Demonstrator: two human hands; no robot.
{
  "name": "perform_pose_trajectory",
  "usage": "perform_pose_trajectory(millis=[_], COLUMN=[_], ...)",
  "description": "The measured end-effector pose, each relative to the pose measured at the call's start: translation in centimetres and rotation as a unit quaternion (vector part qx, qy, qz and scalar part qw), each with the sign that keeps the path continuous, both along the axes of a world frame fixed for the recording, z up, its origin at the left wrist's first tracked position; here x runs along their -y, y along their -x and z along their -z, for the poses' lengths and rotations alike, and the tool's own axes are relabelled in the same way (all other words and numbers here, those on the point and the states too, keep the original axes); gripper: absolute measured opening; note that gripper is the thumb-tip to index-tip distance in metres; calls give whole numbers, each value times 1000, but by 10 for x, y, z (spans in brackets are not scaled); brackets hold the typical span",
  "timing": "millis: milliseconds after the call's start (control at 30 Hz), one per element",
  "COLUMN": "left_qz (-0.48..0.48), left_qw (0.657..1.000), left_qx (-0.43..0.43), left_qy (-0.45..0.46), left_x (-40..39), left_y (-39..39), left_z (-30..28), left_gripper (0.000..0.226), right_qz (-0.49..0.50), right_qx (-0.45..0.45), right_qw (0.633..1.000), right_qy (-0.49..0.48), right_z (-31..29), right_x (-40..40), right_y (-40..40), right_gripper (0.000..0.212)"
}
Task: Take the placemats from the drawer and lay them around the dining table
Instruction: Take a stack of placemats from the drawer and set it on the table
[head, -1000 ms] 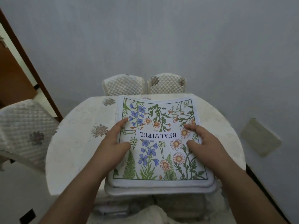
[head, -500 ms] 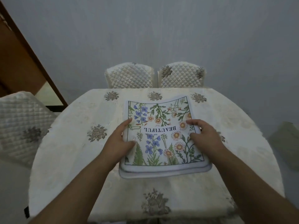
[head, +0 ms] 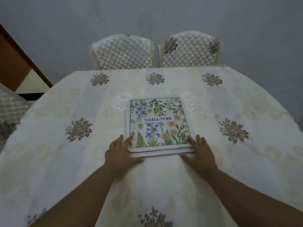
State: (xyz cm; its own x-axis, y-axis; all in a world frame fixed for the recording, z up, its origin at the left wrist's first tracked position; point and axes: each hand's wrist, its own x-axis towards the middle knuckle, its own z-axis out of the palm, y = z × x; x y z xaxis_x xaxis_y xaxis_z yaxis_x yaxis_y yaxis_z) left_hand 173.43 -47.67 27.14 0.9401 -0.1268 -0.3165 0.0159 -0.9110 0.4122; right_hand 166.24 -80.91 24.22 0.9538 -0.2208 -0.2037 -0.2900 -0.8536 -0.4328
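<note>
A: Placemats (head: 158, 126) sit stacked mid-table (head: 49, 153), floral print up.
B: And the hands?
A: Left hand (head: 120, 155) and right hand (head: 200, 154) lie flat, fingers spread, touching the stack's near corners. Two quilted chairs (head: 155, 51) behind.

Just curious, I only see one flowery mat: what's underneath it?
Under the top floral placemat, edges of more mats show, stacked on the tablecloth. Their prints and exact count are covered.
</note>
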Motion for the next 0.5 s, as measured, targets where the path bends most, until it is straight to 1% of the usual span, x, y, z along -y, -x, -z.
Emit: perform_pose_trajectory(millis=[33, 100, 167, 267, 367, 433, 500], left_qz=[4, 15, 14, 0, 32, 50, 59], left_qw=[999, 990, 981, 981, 984, 981, 982], left_qx=[44, 137, 193, 192, 172, 179, 177], left_qy=[-15, -22, -24, -13, -34, -52, -24], left_x=[-4, -9, -9, -8, -15, -15, -10], left_y=[8, 18, 20, 16, 11, 3, -6], left_z=[15, 35, 42, 41, 34, 29, 24], left_gripper=[116, 102, 87, 82, 91, 90, 86], right_qz=[-2, 8, 11, 14, 23, 27, 44], right_qx=[43, 110, 137, 146, 148, 156, 171], right_qw=[999, 993, 989, 989, 989, 987, 984], right_qy=[27, 44, 48, 37, 14, 0, -28], right_z=[11, 22, 25, 23, 24, 27, 30], right_x=[-1, -2, 0, 1, -1, 1, 5], right_y=[7, 12, 10, 9, 9, 7, 6], right_gripper=[83, 79, 77, 74, 71, 64, 56])
